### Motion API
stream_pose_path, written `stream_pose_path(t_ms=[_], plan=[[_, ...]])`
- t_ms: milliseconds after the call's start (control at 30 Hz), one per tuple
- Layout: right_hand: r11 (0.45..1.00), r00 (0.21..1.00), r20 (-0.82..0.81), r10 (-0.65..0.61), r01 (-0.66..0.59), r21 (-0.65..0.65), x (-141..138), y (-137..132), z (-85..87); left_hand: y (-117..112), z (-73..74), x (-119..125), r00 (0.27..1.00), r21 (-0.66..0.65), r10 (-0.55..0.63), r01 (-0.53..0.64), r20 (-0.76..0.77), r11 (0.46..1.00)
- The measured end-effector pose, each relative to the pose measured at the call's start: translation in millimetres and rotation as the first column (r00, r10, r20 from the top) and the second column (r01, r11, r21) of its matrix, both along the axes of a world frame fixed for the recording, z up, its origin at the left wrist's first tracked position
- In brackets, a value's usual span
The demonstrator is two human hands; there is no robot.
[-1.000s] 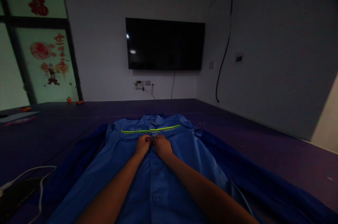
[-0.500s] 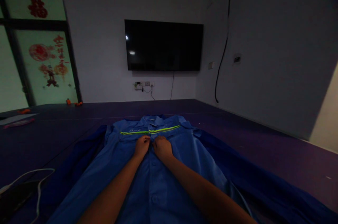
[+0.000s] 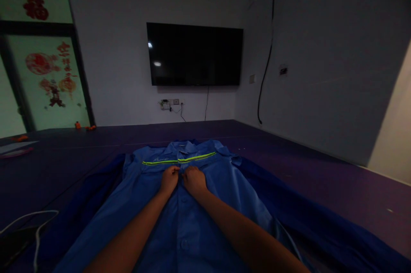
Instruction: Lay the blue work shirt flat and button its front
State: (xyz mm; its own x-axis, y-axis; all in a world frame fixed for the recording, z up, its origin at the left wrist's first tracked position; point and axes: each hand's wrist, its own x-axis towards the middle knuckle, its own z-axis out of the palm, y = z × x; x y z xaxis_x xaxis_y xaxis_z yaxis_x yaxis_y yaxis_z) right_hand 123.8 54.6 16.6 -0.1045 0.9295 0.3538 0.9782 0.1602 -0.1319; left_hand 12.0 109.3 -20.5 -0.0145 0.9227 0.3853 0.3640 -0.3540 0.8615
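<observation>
A blue work shirt (image 3: 205, 226) with darker blue sleeves lies face up, its collar pointing away from me. Across its chest runs a yellow-green stripe (image 3: 197, 157). Just below that stripe, my left hand (image 3: 169, 180) pinches the edge of the front placket. Close on the other side of the placket, my right hand (image 3: 194, 178) has its fingers curled and closed on the shirt front. The fingertips nearly meet, and whatever button lies between them is hidden. Lower on the placket a button (image 3: 184, 244) shows.
The shirt lies on a dark purple surface (image 3: 105, 144). A white cable (image 3: 37, 238) and a dark object (image 3: 16, 243) are at the lower left. Small orange items (image 3: 90, 128) lie near the door. A television (image 3: 195, 55) hangs on the far wall.
The whole view has shifted slightly, so everything appears a little further left. Both hands stay at the same spot on the placket, with only slight finger movement.
</observation>
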Motion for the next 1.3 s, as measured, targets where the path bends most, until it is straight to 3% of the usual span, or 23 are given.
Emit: stream_pose_path(t_ms=[200,833,1300], plan=[[1.0,1.0,0.013,-0.009,0.009,-0.004,0.3,3.3,-3.1,-1.5,0.9,0.4,0.999,0.001,-0.002,0.002,-0.045,1.0],[0.999,1.0,0.001,-0.022,0.022,-0.035,0.0,2.4,-2.1,-3.5,1.7,1.1,0.998,-0.026,-0.047,0.048,0.052,0.998],[1.0,1.0,-0.01,-0.003,0.003,-0.021,0.4,3.5,-2.4,-5.6,3.7,0.9,0.998,0.0,-0.062,0.062,0.007,0.998]])
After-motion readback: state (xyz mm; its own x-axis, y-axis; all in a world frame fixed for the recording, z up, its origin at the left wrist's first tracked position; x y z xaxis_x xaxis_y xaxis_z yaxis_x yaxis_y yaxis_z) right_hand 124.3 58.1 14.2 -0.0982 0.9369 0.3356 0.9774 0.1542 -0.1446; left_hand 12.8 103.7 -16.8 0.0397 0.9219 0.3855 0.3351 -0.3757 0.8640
